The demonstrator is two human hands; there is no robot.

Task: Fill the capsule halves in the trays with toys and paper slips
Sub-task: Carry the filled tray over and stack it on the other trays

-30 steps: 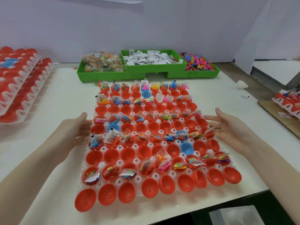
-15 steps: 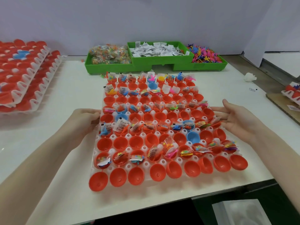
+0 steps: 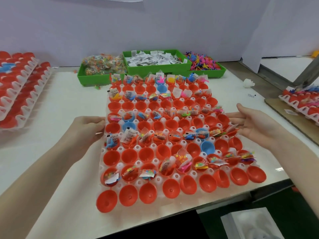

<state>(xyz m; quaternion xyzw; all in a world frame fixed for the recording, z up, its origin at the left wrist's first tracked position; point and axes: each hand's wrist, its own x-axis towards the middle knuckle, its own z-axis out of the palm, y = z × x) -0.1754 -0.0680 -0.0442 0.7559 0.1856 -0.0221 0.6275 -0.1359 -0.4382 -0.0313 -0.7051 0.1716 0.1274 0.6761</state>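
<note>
- Roughly half done, by the look of it: filled and empty rows of capsule halves [image 3: 128,156] alternate across the white tray [image 3: 103,153]; empty ones left to fill, nearest row included.
- Left hand [image 3: 86,129] at nine o'clock, fingers curled onto tray edge.
- Three green bins [image 3: 156,69] at twelve o'clock: bagged toys [image 3: 102,63], paper slips [image 3: 151,58], loose figures [image 3: 202,62].
- Four blue halves [image 3: 207,147] counted; rest red.
- Right hand [image 3: 257,125] at three o'clock, fingers straight, gripping nothing, beside tray.
</note>
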